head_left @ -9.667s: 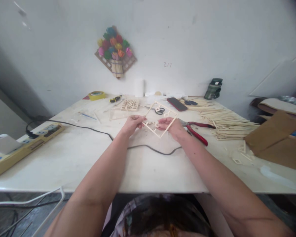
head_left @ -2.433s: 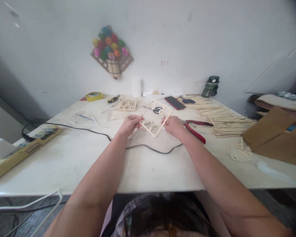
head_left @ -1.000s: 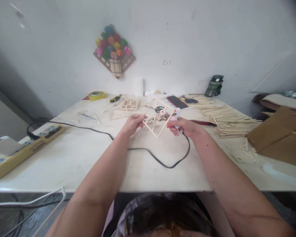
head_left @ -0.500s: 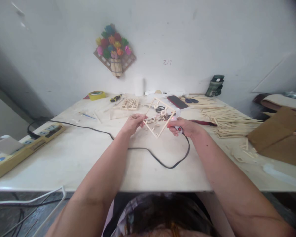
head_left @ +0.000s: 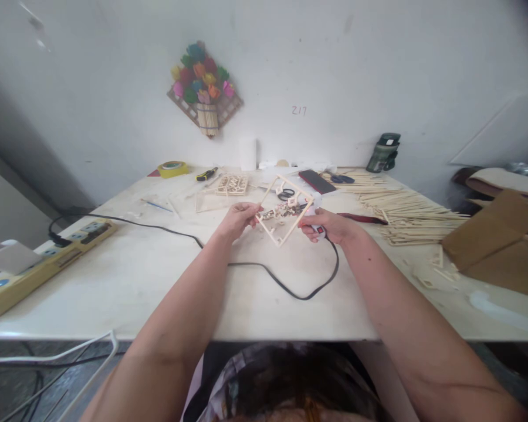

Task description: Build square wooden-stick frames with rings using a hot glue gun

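Note:
My left hand (head_left: 243,218) pinches the left corner of a square frame (head_left: 291,233) made of pale wooden sticks, held up and turned like a diamond. Small stick pieces sit inside its corners. Wrapped around a white corded hot glue gun (head_left: 320,232) with a red switch is my right hand (head_left: 317,224), close to the frame's right corner. The gun's nozzle is partly hidden behind the frame. Behind the frame, small wooden bits (head_left: 286,210) lie heaped on the table. A black cord (head_left: 286,288) loops from the gun across the table, passing behind my left forearm.
Scissors (head_left: 286,194), a lattice of sticks (head_left: 232,184), yellow tape (head_left: 173,170) and a dark red-edged box (head_left: 317,181) lie farther back. Many loose sticks (head_left: 416,214) and a cardboard box (head_left: 501,246) are at right. A power strip (head_left: 61,259) stands left; a bottle (head_left: 383,152) stands back right.
Almost nothing differs. Both hands keep their hold, with the frame and glue gun in nearly the same place.

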Available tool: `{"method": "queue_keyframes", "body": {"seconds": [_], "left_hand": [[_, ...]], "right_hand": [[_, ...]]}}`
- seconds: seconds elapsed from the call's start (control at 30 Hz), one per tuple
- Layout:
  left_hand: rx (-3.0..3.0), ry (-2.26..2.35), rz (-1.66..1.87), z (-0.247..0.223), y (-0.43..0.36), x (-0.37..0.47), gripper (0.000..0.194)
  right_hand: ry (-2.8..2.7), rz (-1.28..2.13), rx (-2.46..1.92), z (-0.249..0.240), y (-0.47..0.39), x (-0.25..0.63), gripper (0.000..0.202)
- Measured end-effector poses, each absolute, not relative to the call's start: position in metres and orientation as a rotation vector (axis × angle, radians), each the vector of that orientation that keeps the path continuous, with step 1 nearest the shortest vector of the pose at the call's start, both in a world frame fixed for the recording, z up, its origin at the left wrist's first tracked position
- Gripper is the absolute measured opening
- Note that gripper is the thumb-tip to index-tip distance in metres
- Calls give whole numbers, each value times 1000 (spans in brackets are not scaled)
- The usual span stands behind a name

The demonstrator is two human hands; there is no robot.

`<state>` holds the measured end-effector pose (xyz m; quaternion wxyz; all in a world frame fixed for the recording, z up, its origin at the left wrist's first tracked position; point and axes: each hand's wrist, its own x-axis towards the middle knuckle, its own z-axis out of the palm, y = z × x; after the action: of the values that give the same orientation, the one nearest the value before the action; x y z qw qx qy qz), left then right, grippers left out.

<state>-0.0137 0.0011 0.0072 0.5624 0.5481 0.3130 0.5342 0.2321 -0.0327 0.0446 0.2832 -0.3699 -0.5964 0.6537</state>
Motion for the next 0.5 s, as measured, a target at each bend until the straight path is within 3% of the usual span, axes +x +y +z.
{"method": "queue_keyframes", "body": {"seconds": [0.5], "left_hand": [[1294,738,1245,7,-1,-14,26]], "right_hand": [[-1616,1771,-971,45,-33,233,25]]}}
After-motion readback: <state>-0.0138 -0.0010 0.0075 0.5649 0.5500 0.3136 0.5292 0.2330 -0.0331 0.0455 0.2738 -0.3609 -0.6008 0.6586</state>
